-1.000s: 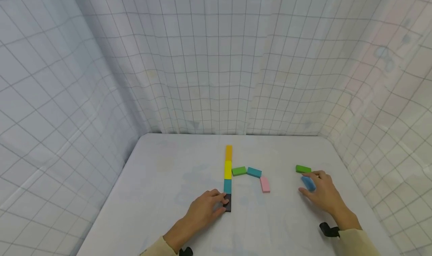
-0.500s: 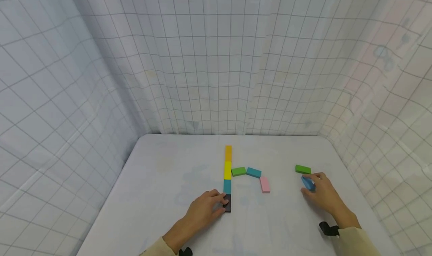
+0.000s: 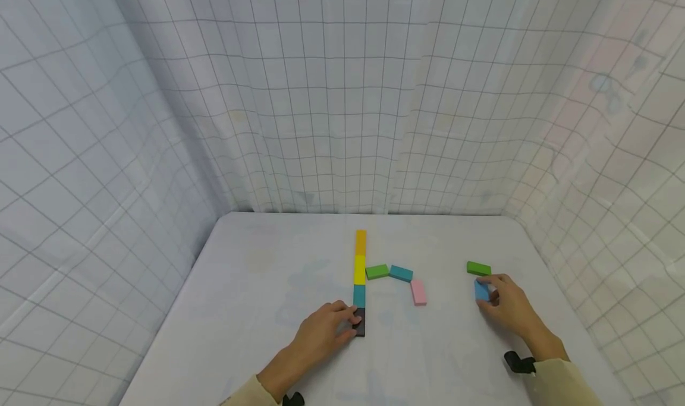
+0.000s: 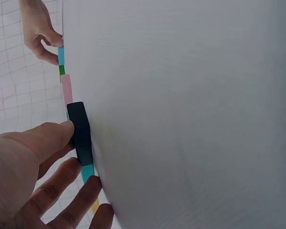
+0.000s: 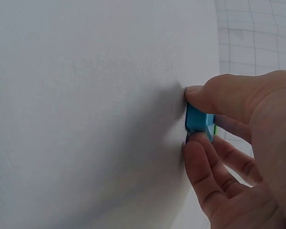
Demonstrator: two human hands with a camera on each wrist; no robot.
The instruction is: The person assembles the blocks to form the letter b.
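Note:
My left hand (image 3: 327, 330) lies at the near end of a straight row of blocks, its thumb and fingertips holding the black block (image 3: 361, 323). Beyond that block, the row continues with a teal block (image 3: 359, 296), a yellow block (image 3: 360, 270) and an orange block (image 3: 361, 242). On the right, my right hand (image 3: 508, 307) pinches a light blue block (image 3: 481, 290) between thumb and fingers, down at the tabletop. In the right wrist view the fingers partly cover this blue block (image 5: 197, 119). Just past it lies a green block (image 3: 478, 268).
A second green block (image 3: 377, 271), another teal block (image 3: 401, 273) and a pink block (image 3: 418, 292) curve rightward from the row. The white tabletop (image 3: 257, 275) is enclosed by grid-patterned curtains (image 3: 342, 126) at the back and both sides.
My right thumb and fingers have closed on the light blue block. That block has turned from slanted to nearly upright in the head view and shifted slightly left. The left hand stays at the black block.

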